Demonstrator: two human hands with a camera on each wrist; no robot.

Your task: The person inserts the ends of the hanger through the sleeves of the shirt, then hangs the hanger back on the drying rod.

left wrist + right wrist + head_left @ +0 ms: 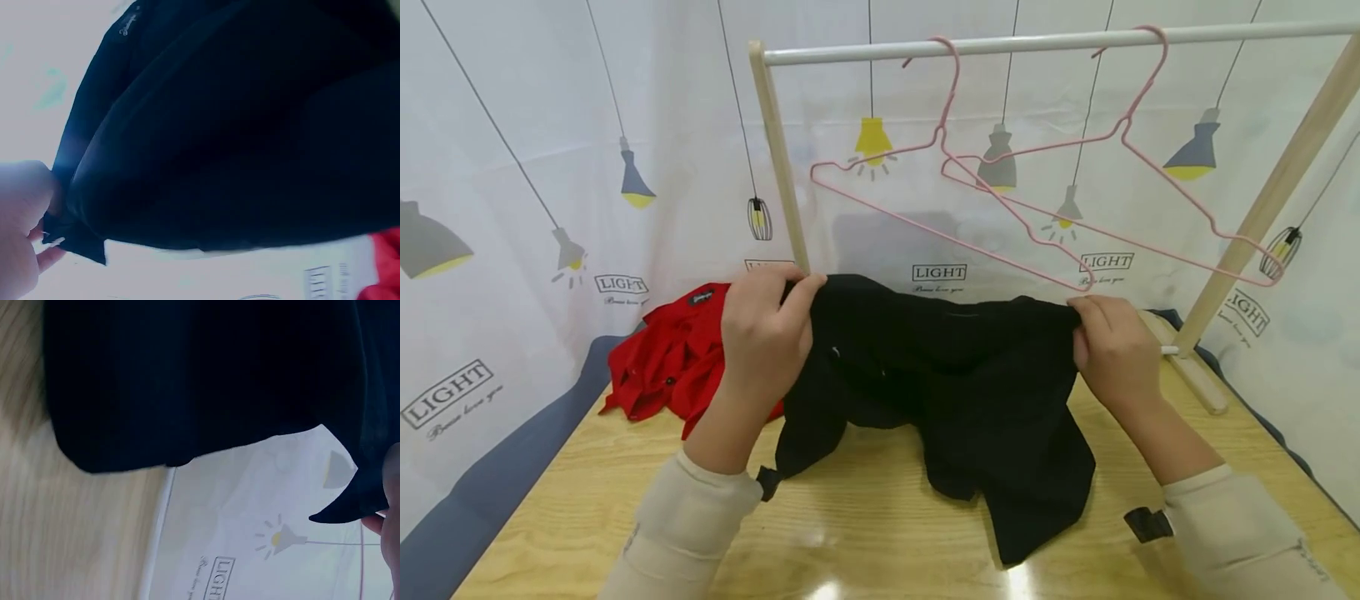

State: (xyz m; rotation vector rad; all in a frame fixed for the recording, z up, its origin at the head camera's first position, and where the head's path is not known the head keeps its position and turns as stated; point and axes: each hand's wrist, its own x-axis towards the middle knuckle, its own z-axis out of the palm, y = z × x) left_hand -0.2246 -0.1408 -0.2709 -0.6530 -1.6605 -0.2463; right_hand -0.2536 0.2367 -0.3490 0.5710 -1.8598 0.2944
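Note:
A black cloth garment (992, 392) hangs spread between my two hands, its lower folds close over the wooden table; its exact kind is hard to tell. My left hand (767, 333) pinches its upper left corner between thumb and fingers. At the upper right corner, my right hand (1116, 354) pinches the edge in the same manner. In the left wrist view, the black fabric (219, 137) fills most of the picture, with a small light mark near its top edge. The right wrist view shows the dark cloth (206, 381) hanging beside the fingers.
A crumpled red garment (662, 367) lies on the table (850, 533) at left, partly behind my left forearm. Two pink hangers (951, 158) hang from the white rail (1045, 40) of a wooden-legged rack. A lamp-patterned curtain (512, 108) surrounds the table's back and sides.

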